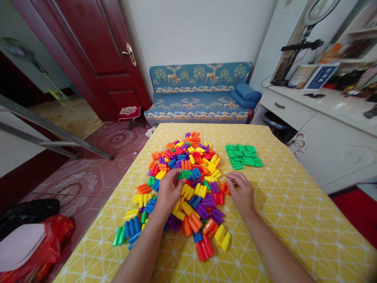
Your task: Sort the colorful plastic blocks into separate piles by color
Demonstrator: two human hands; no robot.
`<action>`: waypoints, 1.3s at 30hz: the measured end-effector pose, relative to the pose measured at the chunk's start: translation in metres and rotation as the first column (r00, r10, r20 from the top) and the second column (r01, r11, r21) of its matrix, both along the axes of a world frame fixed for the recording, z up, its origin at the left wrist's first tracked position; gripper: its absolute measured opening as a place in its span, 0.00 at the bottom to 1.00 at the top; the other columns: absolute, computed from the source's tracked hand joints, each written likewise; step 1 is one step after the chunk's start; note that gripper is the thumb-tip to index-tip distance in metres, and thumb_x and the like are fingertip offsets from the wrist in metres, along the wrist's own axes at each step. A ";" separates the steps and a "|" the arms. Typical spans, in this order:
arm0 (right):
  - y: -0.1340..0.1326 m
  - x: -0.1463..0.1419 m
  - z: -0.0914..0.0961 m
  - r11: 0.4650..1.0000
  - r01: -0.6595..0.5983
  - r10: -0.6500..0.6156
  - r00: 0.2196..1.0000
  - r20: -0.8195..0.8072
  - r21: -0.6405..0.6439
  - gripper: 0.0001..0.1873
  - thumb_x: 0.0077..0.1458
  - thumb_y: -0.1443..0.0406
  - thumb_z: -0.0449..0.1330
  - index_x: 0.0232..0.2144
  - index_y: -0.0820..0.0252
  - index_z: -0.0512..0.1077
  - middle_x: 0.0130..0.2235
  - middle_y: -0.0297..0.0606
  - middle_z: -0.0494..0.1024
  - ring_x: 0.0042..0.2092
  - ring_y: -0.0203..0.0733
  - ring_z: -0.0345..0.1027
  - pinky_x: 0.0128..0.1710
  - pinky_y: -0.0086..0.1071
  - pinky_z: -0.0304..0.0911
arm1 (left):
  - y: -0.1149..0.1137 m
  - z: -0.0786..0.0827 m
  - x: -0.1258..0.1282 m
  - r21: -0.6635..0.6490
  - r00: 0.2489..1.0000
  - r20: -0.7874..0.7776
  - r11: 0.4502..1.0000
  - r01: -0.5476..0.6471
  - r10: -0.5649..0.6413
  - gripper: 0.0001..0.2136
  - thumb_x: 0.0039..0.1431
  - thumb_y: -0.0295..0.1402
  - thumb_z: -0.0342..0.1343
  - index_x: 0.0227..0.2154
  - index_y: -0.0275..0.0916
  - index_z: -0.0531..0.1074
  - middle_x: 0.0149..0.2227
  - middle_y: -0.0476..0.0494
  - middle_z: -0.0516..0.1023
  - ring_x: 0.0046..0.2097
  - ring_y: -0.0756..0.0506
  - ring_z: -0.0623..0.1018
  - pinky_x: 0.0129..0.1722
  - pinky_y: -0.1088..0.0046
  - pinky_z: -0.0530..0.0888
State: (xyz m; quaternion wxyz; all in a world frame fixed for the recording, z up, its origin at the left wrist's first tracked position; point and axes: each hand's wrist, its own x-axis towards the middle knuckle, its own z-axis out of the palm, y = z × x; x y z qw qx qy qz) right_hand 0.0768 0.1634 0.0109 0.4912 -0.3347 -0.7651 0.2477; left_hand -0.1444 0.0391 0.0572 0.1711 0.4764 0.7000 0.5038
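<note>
A big heap of coloured plastic blocks (188, 173) in red, orange, yellow, blue, purple and green lies on the yellow patterned tablecloth (282, 220). To its right sits a separate tidy group of green blocks (244, 155). My left hand (168, 192) rests on the heap, its fingers pinched on a green block (185, 174). My right hand (240, 193) lies at the heap's right edge, fingers curled down beside an orange block (225, 187); whether it grips anything is unclear.
A blue patterned sofa (200, 92) stands beyond the table's far edge, next to a dark red door (97, 51). A white desk (324, 122) with drawers and clutter is at the right. Bags (32, 239) lie on the floor at the left.
</note>
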 end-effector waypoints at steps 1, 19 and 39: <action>-0.004 -0.003 0.002 1.000 -0.019 0.019 1.000 -0.003 0.017 0.08 0.59 0.65 0.55 0.39 0.54 0.74 0.41 0.40 0.74 0.41 0.42 0.70 0.34 0.34 0.69 | 0.001 -0.001 0.005 0.049 0.982 0.182 0.998 0.043 -0.052 0.11 0.55 0.34 0.58 0.40 0.37 0.71 0.38 0.42 0.79 0.37 0.45 0.79 0.38 0.69 0.75; -0.020 -0.016 0.007 0.945 -0.170 0.117 0.973 0.197 0.279 0.26 0.53 0.65 0.60 0.55 0.51 0.64 0.46 0.41 0.77 0.45 0.46 0.70 0.44 0.43 0.69 | 0.001 -0.009 0.046 -0.030 0.949 0.171 0.961 0.275 -0.266 0.11 0.55 0.32 0.59 0.42 0.38 0.76 0.38 0.42 0.82 0.38 0.45 0.80 0.38 0.72 0.76; 0.079 0.077 -0.030 0.887 0.395 -0.461 0.800 0.385 0.240 0.22 0.51 0.54 0.59 0.46 0.60 0.74 0.42 0.48 0.75 0.42 0.52 0.66 0.43 0.47 0.63 | -0.001 -0.009 0.042 -0.090 0.951 0.063 0.947 0.307 -0.303 0.09 0.58 0.31 0.55 0.39 0.39 0.78 0.36 0.45 0.81 0.36 0.46 0.79 0.36 0.74 0.73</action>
